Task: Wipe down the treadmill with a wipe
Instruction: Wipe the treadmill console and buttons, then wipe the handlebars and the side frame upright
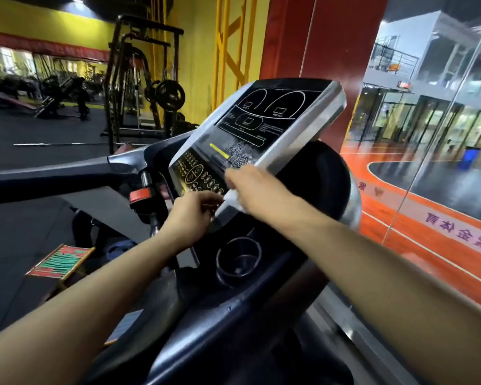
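On the far left, a smooth dark handrail [53, 177] of the treadmill runs across, and it ends near a red safety clip [140, 195] of glossy plastic. Below it lies a flat box [60, 261] with green and red stripes. My left hand [190, 215] reaches up to the lower edge of the console [261, 129], with its fingers curled as if they pinch something thin there; what it pinches I cannot tell. The console is a tilted flat panel, black and shiny, with white curved lines, a yellow bar and rows of small oval buttons [203, 177], inside a brushed silver frame. Under it sits a round cup holder [238, 261] of dark plastic. My right hand [250, 187] is blurred; it presses a white, soft, crumpled wipe [232, 197] on the lower right part of the console, fingers bent around it. On the right stands a glass wall [428, 120], and behind it an orange court floor.
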`<state>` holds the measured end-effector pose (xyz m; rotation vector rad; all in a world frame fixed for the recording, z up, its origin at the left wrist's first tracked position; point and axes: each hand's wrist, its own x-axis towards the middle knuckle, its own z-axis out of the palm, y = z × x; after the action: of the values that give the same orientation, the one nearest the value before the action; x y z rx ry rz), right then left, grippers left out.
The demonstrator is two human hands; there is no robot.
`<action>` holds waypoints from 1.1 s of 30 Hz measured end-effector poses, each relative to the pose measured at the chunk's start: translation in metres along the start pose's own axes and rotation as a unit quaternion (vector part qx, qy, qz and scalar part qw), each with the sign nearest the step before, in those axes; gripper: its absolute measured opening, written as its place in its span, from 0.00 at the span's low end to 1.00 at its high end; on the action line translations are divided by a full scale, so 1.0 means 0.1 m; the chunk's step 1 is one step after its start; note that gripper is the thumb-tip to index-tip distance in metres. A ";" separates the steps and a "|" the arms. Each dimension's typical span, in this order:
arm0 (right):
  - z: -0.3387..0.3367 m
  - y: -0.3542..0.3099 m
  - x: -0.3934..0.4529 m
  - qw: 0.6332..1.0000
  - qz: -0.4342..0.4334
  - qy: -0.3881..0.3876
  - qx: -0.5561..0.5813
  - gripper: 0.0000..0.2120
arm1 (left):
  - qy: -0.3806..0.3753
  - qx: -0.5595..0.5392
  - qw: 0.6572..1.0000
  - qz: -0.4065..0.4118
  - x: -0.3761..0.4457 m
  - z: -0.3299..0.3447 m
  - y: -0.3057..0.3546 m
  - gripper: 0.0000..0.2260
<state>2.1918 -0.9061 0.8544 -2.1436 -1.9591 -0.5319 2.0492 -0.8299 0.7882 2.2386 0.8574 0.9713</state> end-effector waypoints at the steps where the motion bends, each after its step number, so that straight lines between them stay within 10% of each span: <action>1: 0.07 -0.15 -0.01 1.000 -0.009 -0.023 -0.018 0.10 | 0.002 0.002 1.000 -0.008 0.01 0.00 -0.02 0.19; 7: 0.14 -0.35 -0.04 0.994 -0.052 -0.064 -0.076 0.14 | 0.039 -0.081 0.994 -0.058 -0.04 0.00 -0.14 0.16; 25: -0.43 1.40 0.22 0.935 0.059 0.339 -0.089 0.15 | -0.006 0.137 0.973 0.183 0.47 0.34 1.01 0.23; 33: -0.79 2.46 0.45 0.915 -0.014 0.359 0.183 0.18 | 0.062 0.217 0.949 0.221 1.01 0.63 1.54 0.27</action>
<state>2.4277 -0.9208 0.9691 -1.4087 -1.5156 -0.7503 2.2035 -0.8705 0.8995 2.8560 0.6799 1.2281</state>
